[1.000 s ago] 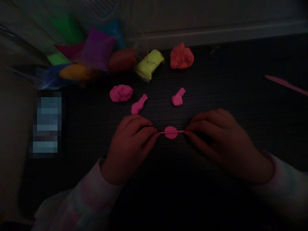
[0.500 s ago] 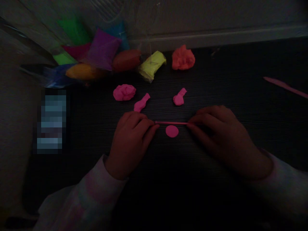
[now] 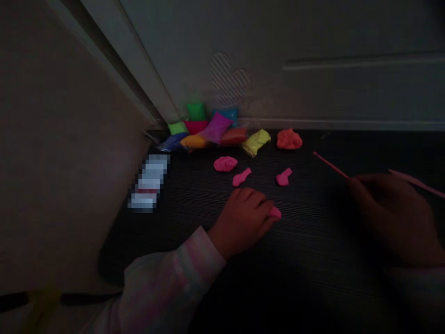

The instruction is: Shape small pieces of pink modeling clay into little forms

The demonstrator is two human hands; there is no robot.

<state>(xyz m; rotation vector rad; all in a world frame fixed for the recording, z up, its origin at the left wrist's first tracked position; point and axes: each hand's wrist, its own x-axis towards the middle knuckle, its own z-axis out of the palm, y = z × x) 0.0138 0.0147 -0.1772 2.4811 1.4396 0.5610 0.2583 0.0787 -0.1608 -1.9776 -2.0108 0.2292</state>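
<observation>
My left hand (image 3: 243,222) rests low over the dark table, its thumb and fingers closed on a small flat pink clay disc (image 3: 276,213) whose right end pokes out. My right hand (image 3: 396,218) is at the right, pinching a thin pink stick (image 3: 328,163) that points up and to the left. Just beyond my left hand lies a bottle-shaped pink clay piece (image 3: 241,177). A similar pink clay piece (image 3: 284,177) sits farther right, and a bigger pink clay lump (image 3: 225,163) is behind them.
Along the wall stand several coloured clay packets (image 3: 217,127) in clear plastic, a yellow packet (image 3: 257,142) and an orange clay lump (image 3: 289,139). A blurred-out phone-like object (image 3: 149,182) lies at the left. A pink knife-like tool (image 3: 417,182) is partly behind my right hand.
My right hand has moved right, carrying the pink stick away from my left hand. My left hand has let go of the stick and taken the clay disc. The view has tilted up and left.
</observation>
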